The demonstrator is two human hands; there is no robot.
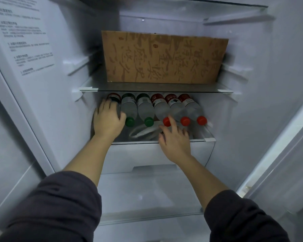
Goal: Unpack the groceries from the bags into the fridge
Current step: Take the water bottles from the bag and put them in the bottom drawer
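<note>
Six bottles [144, 109] lying on shelf [207, 137], left hand [108, 119] gripping half-hidden leftmost bottle [114, 98], right hand [175, 140] spread open

bottles [157, 109] fill lower shelf, cardboard box [164, 57] blocks upper shelf

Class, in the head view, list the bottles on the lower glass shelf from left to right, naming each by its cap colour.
hidden-cap bottle, gripped by the left hand → first green-capped bottle → second green-capped bottle → first red-capped bottle → second red-capped bottle → third red-capped bottle
</note>
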